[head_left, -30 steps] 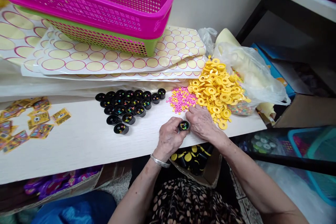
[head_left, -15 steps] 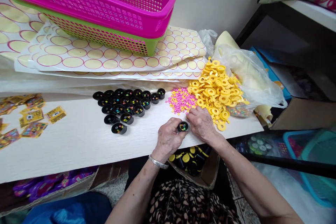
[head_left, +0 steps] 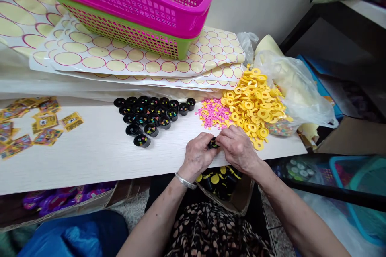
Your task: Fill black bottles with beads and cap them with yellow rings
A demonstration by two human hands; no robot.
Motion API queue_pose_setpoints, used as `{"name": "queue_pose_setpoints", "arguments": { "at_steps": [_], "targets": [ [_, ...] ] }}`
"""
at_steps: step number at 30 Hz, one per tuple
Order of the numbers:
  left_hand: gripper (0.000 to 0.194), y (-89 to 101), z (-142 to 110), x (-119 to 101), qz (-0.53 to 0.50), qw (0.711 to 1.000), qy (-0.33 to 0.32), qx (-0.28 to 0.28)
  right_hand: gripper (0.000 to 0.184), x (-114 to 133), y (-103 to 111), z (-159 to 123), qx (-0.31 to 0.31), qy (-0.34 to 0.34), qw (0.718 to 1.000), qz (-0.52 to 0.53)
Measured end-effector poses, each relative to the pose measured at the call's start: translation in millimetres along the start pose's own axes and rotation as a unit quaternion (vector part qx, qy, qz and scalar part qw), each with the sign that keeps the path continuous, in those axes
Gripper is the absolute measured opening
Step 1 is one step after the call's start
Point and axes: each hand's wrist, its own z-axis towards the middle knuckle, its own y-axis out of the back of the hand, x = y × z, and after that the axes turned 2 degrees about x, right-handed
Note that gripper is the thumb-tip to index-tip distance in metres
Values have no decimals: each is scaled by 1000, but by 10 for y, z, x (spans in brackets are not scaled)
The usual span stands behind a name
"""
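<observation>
My left hand [head_left: 198,153] is closed around a small round black cup [head_left: 213,143] with coloured bits inside, over the front edge of the table. My right hand [head_left: 238,147] is beside it, its bunched fingertips at the cup's rim and partly covering the opening. Whatever those fingertips pinch, if anything, is hidden. Just behind the hands lies a spread of small pink and yellow candy-like pieces [head_left: 212,113]. A heap of yellow ring-shaped lids with tabs [head_left: 256,102] adjoins it on the right. To the left stand several black cups [head_left: 153,118] holding coloured bits.
Stacked pink and green baskets [head_left: 193,24] rest on sheets of round stickers [head_left: 116,65] at the back. Small yellow printed packets [head_left: 45,122] lie far left. A clear plastic bag [head_left: 301,88] is at right. Below the table edge, a carton [head_left: 245,196] holds black cups with yellow lids.
My right hand has moved left from beside the pink pieces to the cup, its fingertips now over the rim. The view has shifted slightly; my left hand keeps its hold.
</observation>
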Motion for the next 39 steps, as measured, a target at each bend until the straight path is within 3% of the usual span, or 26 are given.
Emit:
{"name": "queue_pose_setpoints", "arguments": {
  "at_steps": [9,12,15,18,21,23,25,29,31,33,36,39],
  "targets": [
    [9,-23,-7,22,-9,1000,-15,-10,18,138,64,104,4,65,996,-64],
    [7,-16,-1,24,-3,1000,-12,-7,19,110,56,102,18,52,998,-5],
    [10,-4,12,25,12,1000,-2,4,18,-12,48,23,-38,-1,986,164],
    [15,-2,23,40,12,1000,1,5,8,-154,32,-169,-159,-99,930,316],
    [17,-12,29,64,4,1000,2,3,8,-226,-31,-435,-274,-220,873,338],
    [19,-22,30,78,3,1000,0,-4,11,-207,-103,-590,-299,-276,860,306],
    [21,-31,27,88,5,1000,-4,-8,12,-142,-176,-681,-272,-301,877,257],
    [22,-41,11,94,14,1000,-9,-6,33,15,-256,-670,-147,-309,932,117],
    [21,-45,6,90,14,1000,-7,-4,29,55,-266,-625,-112,-309,942,72],
    [23,-44,8,83,4,1000,-3,-3,22,66,-261,-585,-121,-311,940,80],
    [38,-16,17,62,-53,999,11,-6,22,82,-212,-520,-185,-294,925,156],
    [52,72,10,29,-170,983,74,8,25,156,-122,-423,-204,-218,934,198]
  ]
}}
